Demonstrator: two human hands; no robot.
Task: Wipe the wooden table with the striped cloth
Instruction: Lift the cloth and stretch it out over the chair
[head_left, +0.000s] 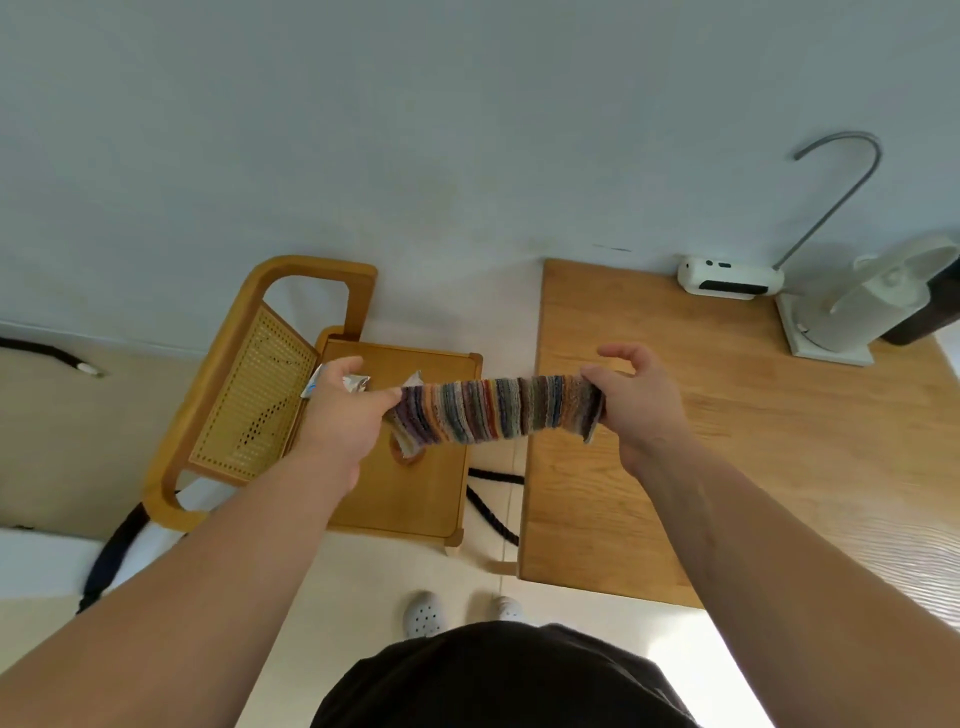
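The striped cloth (496, 411), with many thin coloured bands, is stretched in the air between my two hands. My left hand (345, 415) pinches its left end above the wooden chair seat. My right hand (631, 397) grips its right end just over the left edge of the wooden table (727, 467). The cloth hangs above the gap between chair and table and touches neither.
A wooden chair (410, 488) with a cane back stands left of the table, with small foil packets (356, 383) on its seat. At the table's far right stand a white water dispenser (730, 278) and a white kettle (857, 312). A black cable (491, 512) lies on the floor.
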